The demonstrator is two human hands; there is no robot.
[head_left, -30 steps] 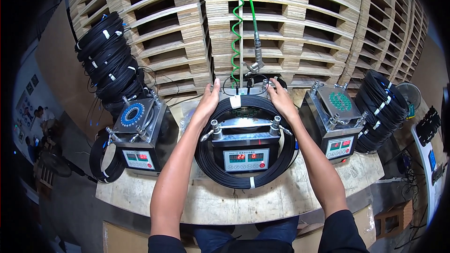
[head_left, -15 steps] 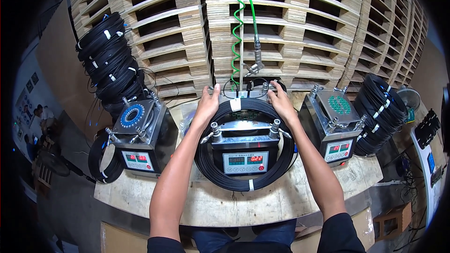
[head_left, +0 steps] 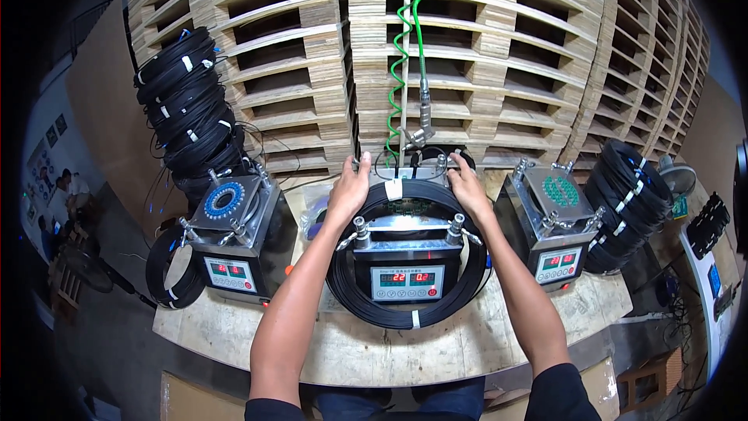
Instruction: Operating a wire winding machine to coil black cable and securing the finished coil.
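The left hand (head_left: 350,191) and the right hand (head_left: 469,189) reach to the far side of the middle benchtop machine (head_left: 407,253), one at each far corner. The left thumb and forefinger stand a little apart, pointing up, with a small metal piece showing between them; I cannot tell whether they pinch it. The right fingers are bent and slightly parted just to the right of the far right metal post (head_left: 442,162); whether they grip a part of it, I cannot tell.

The machine sits between the two forearms on the wooden table (head_left: 374,359), nearer the person than the fingertips, its lit red display panel (head_left: 407,284) facing the near side. A black cable coil (head_left: 389,316) rings it, passing in front of the panel and just inside both wrists, with a white tag (head_left: 393,189) at its far edge.

To the left stands a similar machine topped by a blue ring of connectors (head_left: 224,200), a tall stack of black cable coils (head_left: 183,109) beyond it. To the right is another, topped with green connectors (head_left: 556,187), more black coils (head_left: 635,206) beside it. A green spiral hose (head_left: 396,70) hangs before wooden pallets (head_left: 304,51).
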